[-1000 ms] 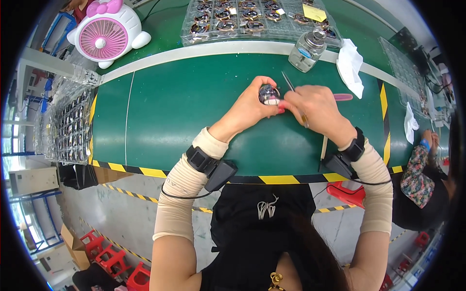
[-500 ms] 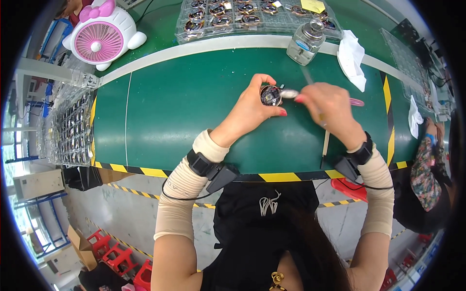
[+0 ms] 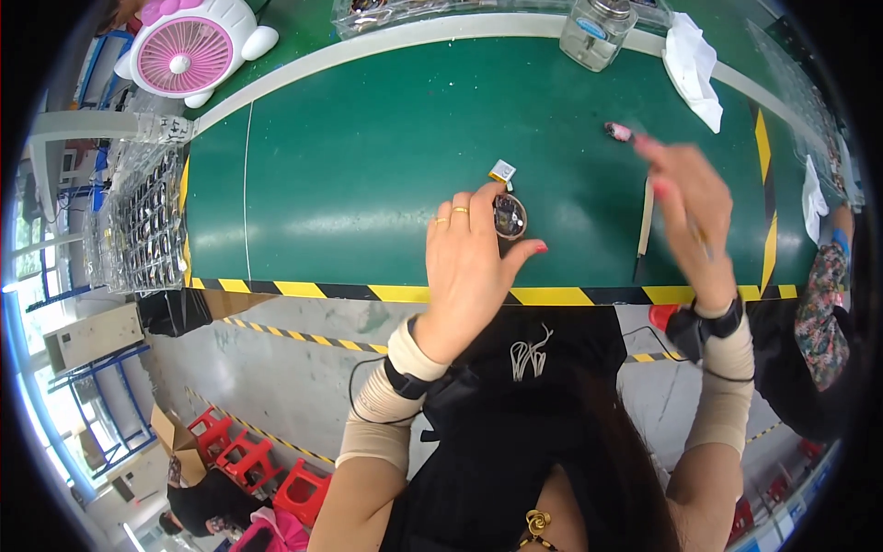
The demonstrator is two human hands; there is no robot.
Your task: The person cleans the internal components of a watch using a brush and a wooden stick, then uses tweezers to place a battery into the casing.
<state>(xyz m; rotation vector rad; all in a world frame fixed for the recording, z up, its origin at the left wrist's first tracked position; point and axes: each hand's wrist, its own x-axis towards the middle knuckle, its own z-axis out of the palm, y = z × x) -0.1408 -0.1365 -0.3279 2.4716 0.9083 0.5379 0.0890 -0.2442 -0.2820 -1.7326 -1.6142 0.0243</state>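
Note:
My left hand [image 3: 471,262] rests on the green mat [image 3: 349,166] and holds a small round device [image 3: 509,217] between thumb and fingers; its open face shows dark parts inside. A tiny yellow-and-white square piece [image 3: 502,171] lies on the mat just beyond it. My right hand [image 3: 685,198] is raised to the right, blurred, with its fingers closed around a thin tool whose pink end [image 3: 618,132] points away. A slim brush-like stick [image 3: 644,230] lies on the mat under that hand.
A pink and white desk fan [image 3: 189,51] stands at the back left. Clear trays of small parts [image 3: 147,221] sit at the left edge. A glass jar [image 3: 596,32] and a white cloth [image 3: 692,69] are at the back right. Another person's patterned sleeve [image 3: 823,304] is at the right.
My right hand has pulled away from the round device to the right and lifted with the thin tool. My left hand has lowered the device nearer the mat's front edge.

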